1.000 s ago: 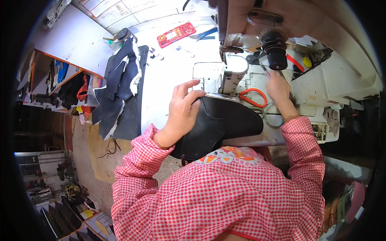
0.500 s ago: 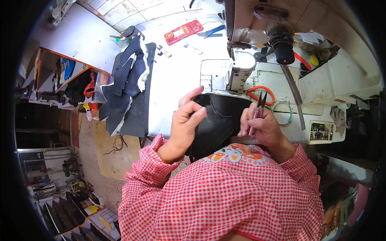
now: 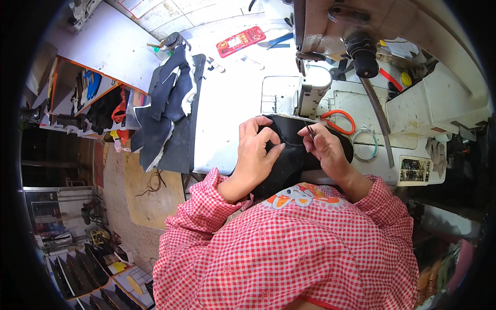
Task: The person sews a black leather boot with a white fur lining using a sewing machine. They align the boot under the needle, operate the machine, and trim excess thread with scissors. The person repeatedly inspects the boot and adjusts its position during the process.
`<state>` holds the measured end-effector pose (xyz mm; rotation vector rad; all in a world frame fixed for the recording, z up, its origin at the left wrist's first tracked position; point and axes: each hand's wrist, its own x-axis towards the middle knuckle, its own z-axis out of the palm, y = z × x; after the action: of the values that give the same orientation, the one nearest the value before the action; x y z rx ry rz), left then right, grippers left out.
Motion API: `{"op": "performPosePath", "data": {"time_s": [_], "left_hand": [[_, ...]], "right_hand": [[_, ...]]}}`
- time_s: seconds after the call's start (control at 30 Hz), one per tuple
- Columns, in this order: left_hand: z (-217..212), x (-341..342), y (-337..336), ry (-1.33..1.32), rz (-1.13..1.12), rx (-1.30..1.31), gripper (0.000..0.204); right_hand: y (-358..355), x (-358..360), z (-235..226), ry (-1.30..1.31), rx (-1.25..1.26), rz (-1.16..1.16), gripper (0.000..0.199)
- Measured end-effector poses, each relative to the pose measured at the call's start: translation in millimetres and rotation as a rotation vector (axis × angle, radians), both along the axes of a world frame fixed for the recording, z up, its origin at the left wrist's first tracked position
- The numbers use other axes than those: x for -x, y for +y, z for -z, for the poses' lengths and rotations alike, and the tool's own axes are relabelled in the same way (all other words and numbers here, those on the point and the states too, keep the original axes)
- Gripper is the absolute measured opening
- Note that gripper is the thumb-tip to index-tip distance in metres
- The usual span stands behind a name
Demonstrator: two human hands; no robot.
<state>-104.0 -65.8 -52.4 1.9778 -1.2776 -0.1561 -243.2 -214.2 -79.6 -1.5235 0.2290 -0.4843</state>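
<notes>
A black leather-like piece (image 3: pixel 281 168) with a curved seam and a pale far edge lies before me at the table's front edge. Over its left part is my left hand (image 3: pixel 257 155), fingers curled and the thumb tip close to the index fingertip. Anything pinched there is too small to make out. My right hand (image 3: pixel 326 149) is closed round small thread snips (image 3: pixel 310 130) above the piece's right part. Their dark blades point toward the far left, and the fingers hide most of the handle.
A sewing machine (image 3: pixel 330 31) stands at the far right, its bed beyond my hands. Orange-handled scissors (image 3: pixel 338 120) and a coil of thin tubing (image 3: pixel 366 143) lie to the right. Black fleece-edged pieces (image 3: pixel 168 98) are stacked at left. A red card (image 3: pixel 241 41) lies farther back.
My right hand has turned and moved left, lowering the snips from upright to over the piece. My left hand has shifted right, its raised index finger now bent toward the thumb.
</notes>
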Motion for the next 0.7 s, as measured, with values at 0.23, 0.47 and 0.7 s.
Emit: {"op": "performPosePath", "data": {"time_s": [0.23,0.47,0.7], "left_hand": [[-1.9,-38.5,-19.0,-0.087,-0.132,0.032,0.032],[-6.5,-48.1,-39.8,0.991,0.030,0.260,0.010],[-16.9,-23.3,3.3,1.272,0.058,0.374,0.009]], "right_hand": [[-0.3,-19.0,-5.8,0.030,0.135,0.080,0.025],[10.8,-27.3,7.6,0.092,0.093,0.062,0.036],[5.1,-25.4,8.8,0.031,0.713,0.211,0.045]]}}
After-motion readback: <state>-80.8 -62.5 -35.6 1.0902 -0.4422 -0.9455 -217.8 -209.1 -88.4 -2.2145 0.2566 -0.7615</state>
